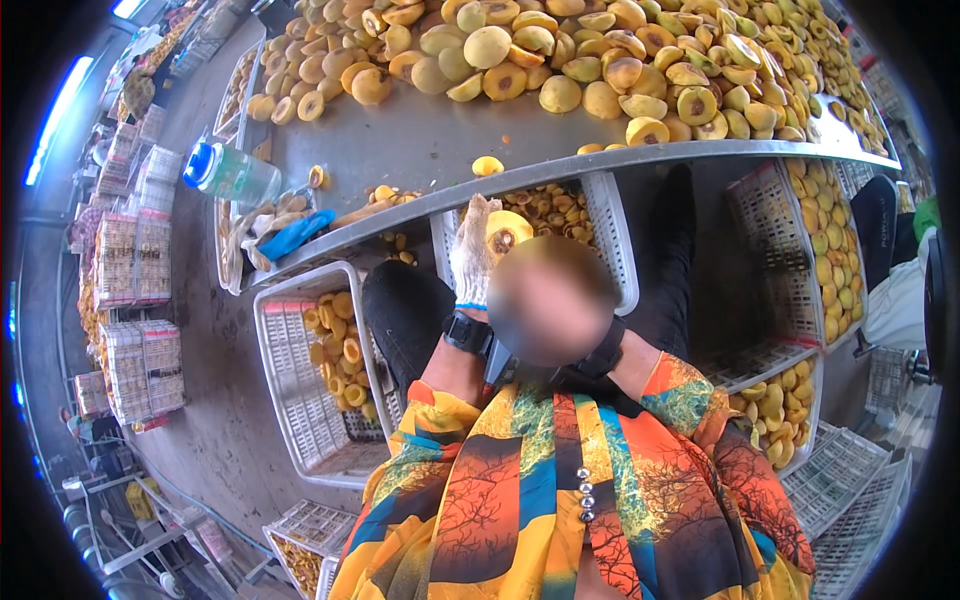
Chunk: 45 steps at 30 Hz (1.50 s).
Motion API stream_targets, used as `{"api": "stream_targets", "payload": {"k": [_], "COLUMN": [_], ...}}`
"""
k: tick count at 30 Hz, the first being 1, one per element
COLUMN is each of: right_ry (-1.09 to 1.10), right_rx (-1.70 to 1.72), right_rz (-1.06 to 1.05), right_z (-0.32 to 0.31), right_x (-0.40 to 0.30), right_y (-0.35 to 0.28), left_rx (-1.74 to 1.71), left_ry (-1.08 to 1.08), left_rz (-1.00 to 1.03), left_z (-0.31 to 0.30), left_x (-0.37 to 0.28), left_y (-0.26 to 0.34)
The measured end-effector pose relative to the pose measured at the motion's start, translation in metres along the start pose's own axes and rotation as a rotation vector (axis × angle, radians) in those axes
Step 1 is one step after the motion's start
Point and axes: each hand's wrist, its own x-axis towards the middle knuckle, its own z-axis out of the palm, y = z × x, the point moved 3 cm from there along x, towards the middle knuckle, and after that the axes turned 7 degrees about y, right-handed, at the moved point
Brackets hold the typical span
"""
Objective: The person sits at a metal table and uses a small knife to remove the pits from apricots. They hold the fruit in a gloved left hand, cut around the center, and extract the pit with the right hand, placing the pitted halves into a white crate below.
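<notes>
My left hand [472, 251], in a white knitted glove, grips a yellow peach half [510, 229] whose cut face shows a brown stone cavity. It is just below the front edge of a metal table [427, 124]. My right hand is hidden behind a blurred round patch; only my right forearm [637, 364] and a black wristband show, so its grip cannot be made out. Beneath my hands, between my knees, a white plastic crate [611, 225] contains peach pieces [551, 202]. A single peach piece [487, 166] lies at the table edge.
Halved peaches [487, 46] are heaped across the table. A blue-capped bottle [240, 176], gloves [251, 232] and a blue cloth [296, 234] lie at its left corner. Crates with peaches stand left [322, 461] and right [817, 315]. Another person's leg [874, 221] is at right.
</notes>
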Motion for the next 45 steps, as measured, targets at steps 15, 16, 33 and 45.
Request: {"api": "stream_targets", "payload": {"k": [15, 16, 33, 45], "right_ry": [-0.085, -0.1, -0.575, -0.479], "right_rx": [0.194, 0.198, 0.574, 0.491], "right_rz": [0.184, 0.167, 0.759, 0.486], "right_z": [0.002, 0.002, -0.02, -0.047], "right_x": [-0.008, -0.011, -0.02, -0.001], "right_y": [-0.02, -0.021, -0.018, -0.023], "left_rx": [0.041, 0.041, 0.493, -0.174], "left_ry": [-0.135, -0.129, -0.178, 0.162], "left_rz": [-0.152, -0.164, 0.257, 0.155], "left_z": [0.003, 0.007, 0.028, -0.017], "left_x": [0.016, 0.007, -0.01, 0.005], "left_y": [0.007, 0.009, 0.018, 0.064]}}
